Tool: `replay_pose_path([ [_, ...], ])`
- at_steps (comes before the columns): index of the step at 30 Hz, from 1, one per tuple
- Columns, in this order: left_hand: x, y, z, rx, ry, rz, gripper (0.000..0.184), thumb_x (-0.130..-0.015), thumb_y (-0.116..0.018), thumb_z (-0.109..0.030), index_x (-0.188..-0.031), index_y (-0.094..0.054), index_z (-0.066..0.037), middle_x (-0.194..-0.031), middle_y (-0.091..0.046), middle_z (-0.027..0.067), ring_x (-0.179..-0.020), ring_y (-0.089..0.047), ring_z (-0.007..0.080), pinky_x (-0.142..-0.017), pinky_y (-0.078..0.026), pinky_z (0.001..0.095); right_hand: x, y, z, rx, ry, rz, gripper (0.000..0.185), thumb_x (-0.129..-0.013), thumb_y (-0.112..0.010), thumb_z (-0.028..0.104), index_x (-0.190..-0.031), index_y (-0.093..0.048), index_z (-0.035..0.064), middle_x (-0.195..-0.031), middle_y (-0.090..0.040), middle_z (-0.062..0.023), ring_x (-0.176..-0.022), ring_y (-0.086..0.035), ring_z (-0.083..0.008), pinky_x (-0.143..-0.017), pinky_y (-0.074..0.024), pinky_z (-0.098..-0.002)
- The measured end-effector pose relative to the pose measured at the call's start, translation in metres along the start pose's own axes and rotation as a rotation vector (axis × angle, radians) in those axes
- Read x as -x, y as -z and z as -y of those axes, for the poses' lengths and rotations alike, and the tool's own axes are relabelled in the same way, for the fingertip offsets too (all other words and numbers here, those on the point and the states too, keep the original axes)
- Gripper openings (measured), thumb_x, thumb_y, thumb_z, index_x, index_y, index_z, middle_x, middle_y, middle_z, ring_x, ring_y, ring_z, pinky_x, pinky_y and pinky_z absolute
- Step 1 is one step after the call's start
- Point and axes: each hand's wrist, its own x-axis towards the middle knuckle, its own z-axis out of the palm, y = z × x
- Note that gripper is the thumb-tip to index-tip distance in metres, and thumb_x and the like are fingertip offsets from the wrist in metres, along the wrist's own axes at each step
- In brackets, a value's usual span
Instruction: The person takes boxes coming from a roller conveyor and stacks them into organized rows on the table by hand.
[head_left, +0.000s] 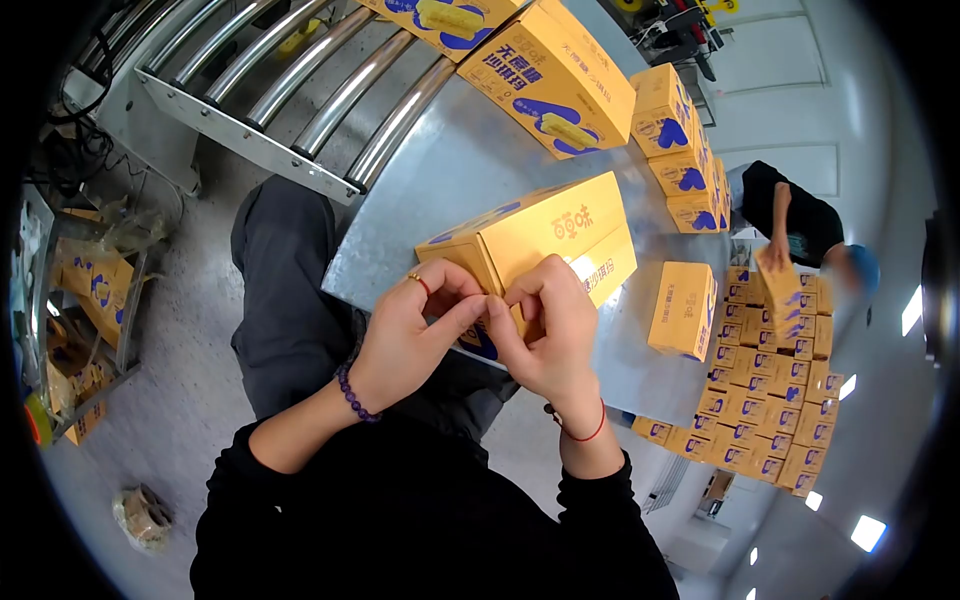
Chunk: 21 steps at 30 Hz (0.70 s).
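Observation:
A yellow carton (pixel 560 235) with blue prints and Chinese lettering rests on the metal table (pixel 395 215) right in front of me. At its near edge, my left hand (pixel 400 325) is closed in a pinch, thumb against the curled index finger. My right hand (pixel 555 335) is closed the same way beside it, and the two thumb tips meet. Whatever lies between the fingers, if anything, is too small or hidden to make out. Both hands cover part of the carton's near corner.
Larger yellow cartons (pixel 550 80) stand at the table's far end beside a roller conveyor (pixel 290 85). A small carton (pixel 682 308) sits to the right, with stacked cartons (pixel 680 150) beyond. A person (pixel 790 215) handles a carton by a big stack (pixel 760 400). A tape roll (pixel 143 518) lies on the floor.

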Motion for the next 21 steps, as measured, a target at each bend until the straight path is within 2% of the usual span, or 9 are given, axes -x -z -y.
replay_pose_path([
  [5,0.006,0.002,-0.008,-0.109,-0.052,0.023,0.009,-0.099,-0.064,-0.004,-0.106,-0.059,-0.003,-0.1,-0.063,0.0014,-0.092,-0.06,0.0064,-0.084,-0.051,0.0228,-0.004,0.003,0.004,-0.051,-0.015,-0.013,0.029,-0.071,-0.08,0.011,-0.091,-0.059,0.0095,-0.071,-0.042,-0.0052,-0.062,-0.046,-0.0233,-0.054,-0.0356,-0.035],
  [7,0.008,0.004,-0.005,-0.184,-0.247,0.049,0.008,-0.099,-0.063,-0.002,-0.105,-0.057,-0.002,-0.108,-0.062,0.0056,-0.096,-0.061,0.0091,-0.087,-0.051,0.0242,-0.004,0.003,0.003,-0.084,-0.025,-0.018,0.03,-0.07,-0.077,0.009,-0.096,-0.061,0.0084,-0.071,-0.042,-0.0055,-0.061,-0.046,-0.0232,-0.055,-0.0359,-0.0351],
  [10,0.009,-0.004,-0.002,-0.058,-0.323,-0.02,0.006,-0.095,-0.066,-0.001,-0.097,-0.06,0.0,-0.105,-0.066,0.0077,-0.09,-0.067,0.0129,-0.081,-0.055,0.0277,0.0,0.0,-0.002,-0.177,-0.062,-0.045,0.028,-0.073,-0.07,0.005,-0.1,-0.063,0.0068,-0.071,-0.043,-0.006,-0.061,-0.046,-0.0231,-0.056,-0.0358,-0.0348],
  [16,0.012,-0.003,0.002,0.083,-0.185,-0.001,0.006,-0.096,-0.066,0.0,-0.096,-0.06,0.001,-0.108,-0.065,0.009,-0.094,-0.067,0.013,-0.084,-0.056,0.0272,0.0,0.0,-0.003,-0.168,-0.079,-0.056,0.028,-0.077,-0.058,-0.003,-0.103,-0.064,0.0041,-0.07,-0.044,-0.0067,-0.062,-0.047,-0.0236,-0.057,-0.0375,-0.0357],
  [21,0.021,0.0,-0.009,0.161,-0.114,0.041,0.006,-0.098,-0.063,0.0,-0.098,-0.057,0.001,-0.105,-0.063,0.0091,-0.093,-0.067,0.013,-0.084,-0.056,0.0273,0.0,-0.002,-0.002,-0.155,-0.098,-0.08,0.03,-0.077,-0.056,-0.007,-0.103,-0.064,0.0033,-0.07,-0.046,-0.0073,-0.061,-0.048,-0.0239,-0.058,-0.0387,-0.0363],
])
